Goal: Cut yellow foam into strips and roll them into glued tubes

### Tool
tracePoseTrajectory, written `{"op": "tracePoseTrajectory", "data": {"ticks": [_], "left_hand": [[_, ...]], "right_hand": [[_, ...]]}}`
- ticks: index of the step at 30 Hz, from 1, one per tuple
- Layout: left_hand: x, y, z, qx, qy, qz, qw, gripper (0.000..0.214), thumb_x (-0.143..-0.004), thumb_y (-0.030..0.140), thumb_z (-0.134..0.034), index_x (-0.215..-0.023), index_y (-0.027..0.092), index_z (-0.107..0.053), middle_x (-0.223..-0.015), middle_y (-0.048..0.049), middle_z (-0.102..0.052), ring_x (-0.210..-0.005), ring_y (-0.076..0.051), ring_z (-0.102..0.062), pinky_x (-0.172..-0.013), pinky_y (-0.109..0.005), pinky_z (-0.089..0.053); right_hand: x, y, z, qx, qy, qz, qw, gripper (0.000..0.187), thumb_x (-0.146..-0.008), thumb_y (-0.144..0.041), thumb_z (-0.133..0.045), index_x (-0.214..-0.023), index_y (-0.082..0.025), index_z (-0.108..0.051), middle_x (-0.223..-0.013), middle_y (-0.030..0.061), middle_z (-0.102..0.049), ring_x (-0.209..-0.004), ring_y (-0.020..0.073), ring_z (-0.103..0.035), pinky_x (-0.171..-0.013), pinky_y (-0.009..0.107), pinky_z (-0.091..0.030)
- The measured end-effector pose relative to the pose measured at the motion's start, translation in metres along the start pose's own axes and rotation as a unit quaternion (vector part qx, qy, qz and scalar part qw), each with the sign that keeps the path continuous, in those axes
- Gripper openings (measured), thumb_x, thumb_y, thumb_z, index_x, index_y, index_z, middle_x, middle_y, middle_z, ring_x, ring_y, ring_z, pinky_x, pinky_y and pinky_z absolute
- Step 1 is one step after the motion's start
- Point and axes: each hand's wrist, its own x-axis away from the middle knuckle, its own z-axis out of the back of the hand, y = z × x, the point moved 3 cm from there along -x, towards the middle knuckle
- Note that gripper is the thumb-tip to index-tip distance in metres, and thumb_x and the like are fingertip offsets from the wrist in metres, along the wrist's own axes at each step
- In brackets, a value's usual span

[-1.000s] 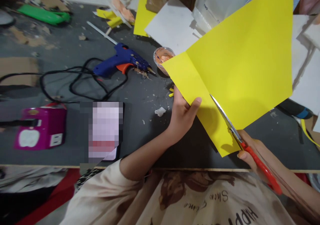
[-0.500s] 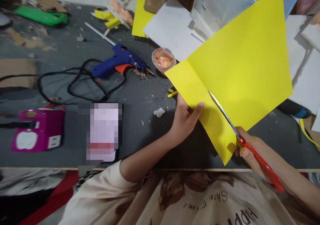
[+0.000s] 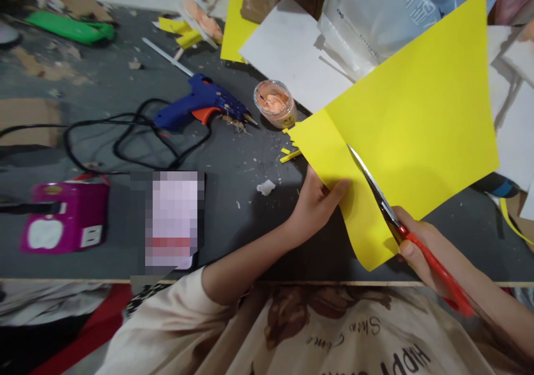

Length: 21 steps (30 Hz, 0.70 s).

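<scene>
A large sheet of yellow paper [image 3: 421, 119] is held up over the dark table, with a cut running in from its lower edge. My left hand [image 3: 319, 200] grips the strip on the left of the cut, thumb on top and fingers hidden beneath. My right hand [image 3: 421, 241] is closed round the red handles of a pair of scissors [image 3: 434, 266]. The scissor blades lie along the cut, pointing up and left, with one blade showing above the paper. The strip's lower corner curls near the table's front edge.
Left of the hands lie a blue glue gun [image 3: 200, 102] with a black cord, a phone [image 3: 175, 219] and a magenta box [image 3: 64, 216]. A tub of peach-coloured paste [image 3: 275, 105] stands just beyond the paper. White sheets [image 3: 292, 52] and a plastic bag [image 3: 367, 24] lie behind.
The yellow paper has shifted right and slightly down, and its lower corner now curls. My left hand has moved a little right with it. The scissors have stayed almost in place.
</scene>
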Motion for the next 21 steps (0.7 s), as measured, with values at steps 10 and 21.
{"op": "tracePoseTrajectory", "data": {"ticks": [10,21], "left_hand": [[-0.002,0.0,-0.002,0.05,-0.017,0.015,0.998,0.033,-0.08,0.039,-0.066,-0.1,0.017,-0.054,-0.109,-0.0114,-0.064,-0.104,-0.022,-0.062,-0.086,-0.035,-0.055],[-0.015,-0.006,0.005,0.087,0.019,0.011,0.996,0.033,-0.086,0.041,-0.057,-0.111,0.02,-0.056,-0.114,-0.0078,-0.065,-0.112,-0.023,-0.06,-0.101,-0.039,-0.047]], "right_hand": [[-0.002,0.005,-0.002,0.014,0.044,-0.016,0.999,0.048,-0.087,-0.065,-0.034,-0.087,-0.02,-0.049,-0.052,-0.0015,-0.053,-0.042,0.0115,-0.049,-0.041,0.022,-0.035],[0.013,0.012,-0.003,0.05,0.007,-0.047,0.998,0.056,-0.087,-0.068,-0.031,-0.1,-0.018,-0.051,-0.074,0.0089,-0.068,-0.059,0.0203,-0.064,-0.052,0.029,-0.047]]}}
